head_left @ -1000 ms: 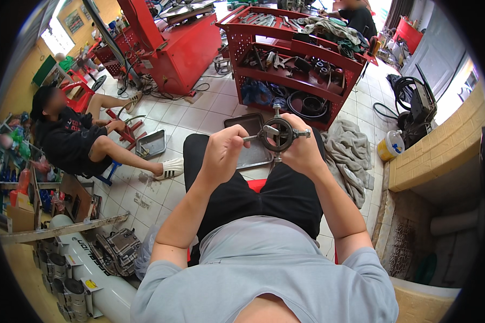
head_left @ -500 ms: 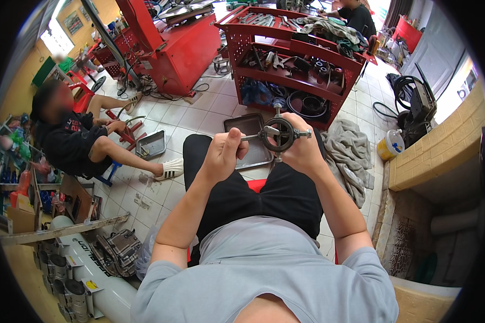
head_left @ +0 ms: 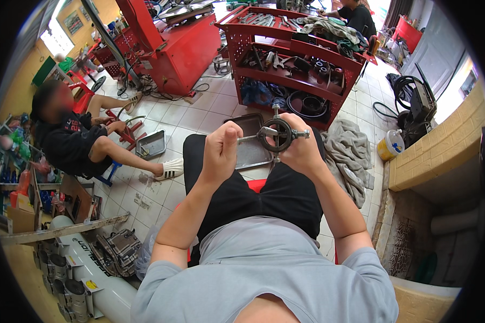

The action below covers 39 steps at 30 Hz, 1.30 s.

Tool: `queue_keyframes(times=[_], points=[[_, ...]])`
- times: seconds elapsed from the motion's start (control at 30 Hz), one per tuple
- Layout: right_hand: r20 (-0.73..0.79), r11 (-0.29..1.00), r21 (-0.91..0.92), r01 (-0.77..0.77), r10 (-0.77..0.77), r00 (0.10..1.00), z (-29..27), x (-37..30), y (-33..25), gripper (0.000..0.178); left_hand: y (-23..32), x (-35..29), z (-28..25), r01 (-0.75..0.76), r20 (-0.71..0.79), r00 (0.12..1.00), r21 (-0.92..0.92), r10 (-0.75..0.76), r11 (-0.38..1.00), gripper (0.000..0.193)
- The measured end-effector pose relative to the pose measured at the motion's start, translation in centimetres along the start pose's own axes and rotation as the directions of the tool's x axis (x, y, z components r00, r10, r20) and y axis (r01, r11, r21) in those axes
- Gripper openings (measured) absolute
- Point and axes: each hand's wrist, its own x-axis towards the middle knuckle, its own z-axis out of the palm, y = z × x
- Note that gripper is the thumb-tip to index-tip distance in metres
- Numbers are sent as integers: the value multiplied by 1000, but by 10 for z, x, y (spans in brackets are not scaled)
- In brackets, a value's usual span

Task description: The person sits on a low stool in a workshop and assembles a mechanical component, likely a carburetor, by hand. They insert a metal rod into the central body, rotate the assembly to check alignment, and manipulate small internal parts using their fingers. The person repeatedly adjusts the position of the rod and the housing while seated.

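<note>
Above my lap, my right hand (head_left: 303,153) is closed around the side of a dark metal ring with screw bolts (head_left: 289,139), which looks like a clamp or puller. Bolts stick out from its top, right side and bottom. My left hand (head_left: 221,151) is closed with the thumb up, on the outer end of a thin metal rod (head_left: 248,139) that runs to the ring's middle. The fingers hide that end of the rod. A grey metal tray (head_left: 256,160) lies on the floor beyond my knees, partly behind the ring.
A red tool trolley (head_left: 231,51) stands ahead, loaded with wrenches and parts. Grey cloth (head_left: 347,156) and a white-yellow bucket (head_left: 389,146) lie to the right. A seated person (head_left: 64,134) works at the left beside another tray (head_left: 151,144). A red machine (head_left: 183,54) stands behind.
My left hand has turned and closed more on the rod, its thumb shifting slightly left. The ring has tilted a little; my right hand keeps its hold.
</note>
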Motion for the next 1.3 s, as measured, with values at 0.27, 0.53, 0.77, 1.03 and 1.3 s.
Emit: queue_keyframes(times=[0.27,0.53,0.77,1.03,1.3], points=[[33,992,101,-80,78,996,-4,0,2,34,6,1,3,-126,55,991,105,121,986,31],[11,998,63,-10,9,1000,-3,0,-1,32,-12,4,3,-46,101,993,-211,68,976,52],[-16,1000,-7,24,-24,1000,-1,0,2,31,-11,3,4,147,123,984,-182,-126,972,46],[-14,999,19,-37,37,999,0,-1,2,32,-18,2,15,28,31,999,-589,-12,808,22],[22,993,94,-77,75,997,-1,1,1,34,-13,0,20,-19,16,999,-529,32,848,24]])
